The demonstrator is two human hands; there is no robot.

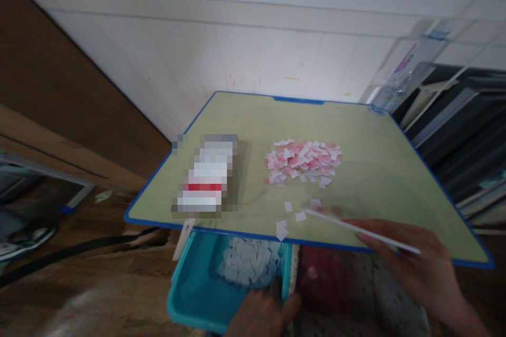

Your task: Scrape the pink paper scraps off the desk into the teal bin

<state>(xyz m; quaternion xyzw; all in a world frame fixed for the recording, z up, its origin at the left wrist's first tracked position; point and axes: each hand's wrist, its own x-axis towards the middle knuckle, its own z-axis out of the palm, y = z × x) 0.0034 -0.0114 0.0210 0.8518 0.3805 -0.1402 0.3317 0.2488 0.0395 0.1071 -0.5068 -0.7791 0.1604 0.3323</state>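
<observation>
My right hand pinches a thin white stick, whose tip reaches left over the table near a few loose paper squares. Beyond the tip lies a heap of small pink and white paper squares. Below the table's front edge, my left hand is closed at the right rim of a teal basin, thumb on the outer side; its fingers partly hide the rim. Many whitish paper squares fill the far part of the basin. One pair of squares sits at the table's edge above it.
The low table has a pale green top and blue edging. A pixelated white and red object is on its left side. Against the wall, a clear plastic bottle stands at the back right corner. Dark flat items lean at right.
</observation>
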